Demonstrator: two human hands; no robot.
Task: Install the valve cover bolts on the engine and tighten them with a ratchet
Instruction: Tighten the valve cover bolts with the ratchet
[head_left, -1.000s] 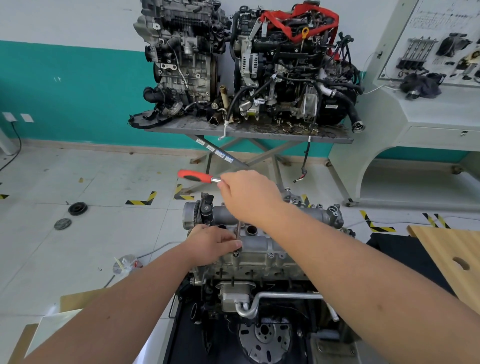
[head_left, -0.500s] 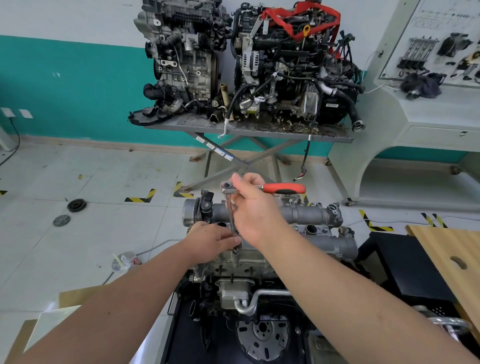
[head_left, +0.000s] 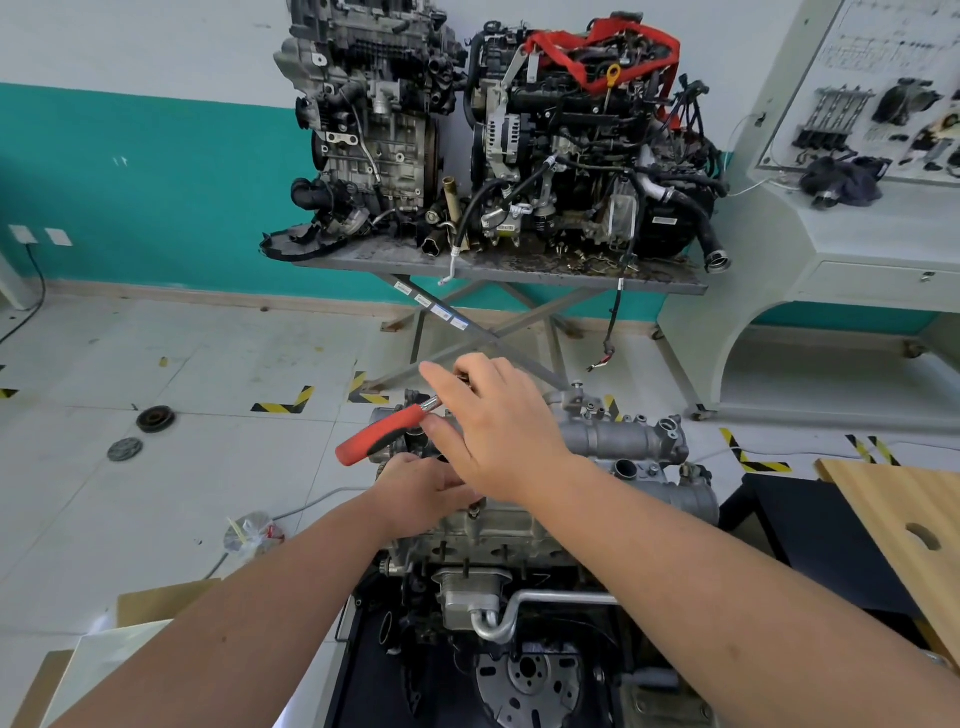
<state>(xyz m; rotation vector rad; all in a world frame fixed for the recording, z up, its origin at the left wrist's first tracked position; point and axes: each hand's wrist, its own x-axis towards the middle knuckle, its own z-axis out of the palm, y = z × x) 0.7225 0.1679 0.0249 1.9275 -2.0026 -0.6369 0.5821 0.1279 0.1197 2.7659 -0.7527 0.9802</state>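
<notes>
- Right hand (head_left: 498, 431) has its grip around the head end of the red-handled steel ratchet (head_left: 384, 434), fingers loosely extended over it, handle pointing left and slightly toward the camera.
- Left hand (head_left: 421, 493) sits just beneath, fingers pinched low at the extension, steadying it on a bolt hidden under them.
- Bolt spot lies straight below the right grip, on the near-left edge of the grey aluminium valve cover (head_left: 519, 525).
- Next swing, I'd judge, runs horizontally about that upright axis.
</notes>
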